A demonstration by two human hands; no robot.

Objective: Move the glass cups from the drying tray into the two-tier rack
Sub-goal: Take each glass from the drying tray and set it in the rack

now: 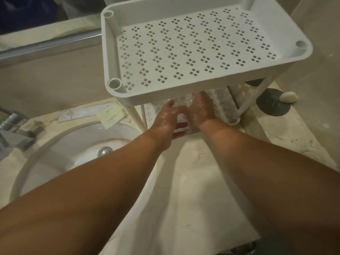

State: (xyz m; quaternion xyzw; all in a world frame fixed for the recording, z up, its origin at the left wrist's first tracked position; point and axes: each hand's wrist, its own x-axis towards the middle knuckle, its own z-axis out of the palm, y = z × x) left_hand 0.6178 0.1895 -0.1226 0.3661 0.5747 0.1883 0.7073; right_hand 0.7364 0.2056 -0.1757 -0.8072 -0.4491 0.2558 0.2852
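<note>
Here I see both hands under the rack's [184, 92] top shelf: left hand [168, 119] with fingers spread wide, right hand [201, 110] fingers hidden, beside a glass [184, 103].

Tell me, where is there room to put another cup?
The top tier of the white rack is bare from wall to wall between its corner posts. The lower tier is crowded: both hands and glass cups fill its front, with bare shelf showing only toward the right.
</note>
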